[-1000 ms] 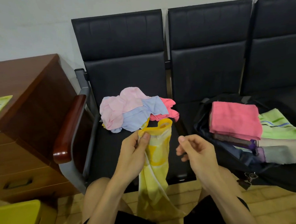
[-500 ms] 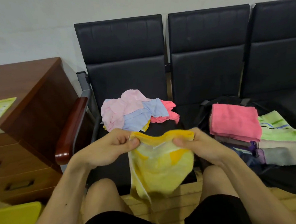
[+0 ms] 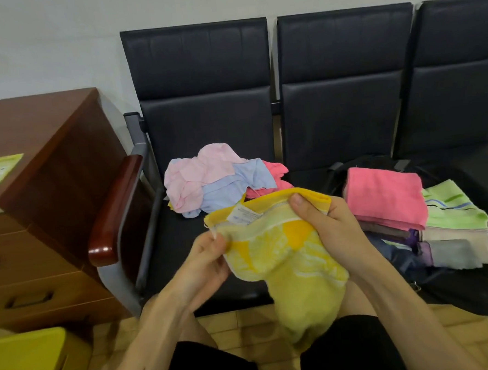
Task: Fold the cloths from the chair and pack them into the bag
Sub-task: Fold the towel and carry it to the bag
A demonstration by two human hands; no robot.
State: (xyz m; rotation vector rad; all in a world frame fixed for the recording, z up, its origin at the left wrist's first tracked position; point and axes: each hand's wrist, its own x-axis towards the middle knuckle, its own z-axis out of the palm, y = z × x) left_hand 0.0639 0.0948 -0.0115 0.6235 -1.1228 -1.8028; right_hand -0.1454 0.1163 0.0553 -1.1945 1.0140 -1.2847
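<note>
A yellow patterned cloth (image 3: 287,256) hangs between my knees in front of the seats. My left hand (image 3: 210,255) pinches its left edge. My right hand (image 3: 322,223) grips its orange top hem, thumb on top. A white label shows near the hem. On the left black seat (image 3: 183,245) lies a loose pile of pink, blue and coral cloths (image 3: 217,183). A dark open bag (image 3: 413,263) sits on the middle seat, with a stack of folded cloths (image 3: 386,196) on it: pink on top, green, beige and grey beside and below.
A brown wooden cabinet (image 3: 46,197) with drawers stands at the left, beside the chair's wooden armrest (image 3: 115,209). A yellow box (image 3: 25,364) sits at the lower left on the tiled floor. The seat backs and a white wall are behind.
My right hand has slid right along the cloth's top hem and lifted it. My left hand dropped lower on the left edge. The cloth now hangs spread wider and tilted.
</note>
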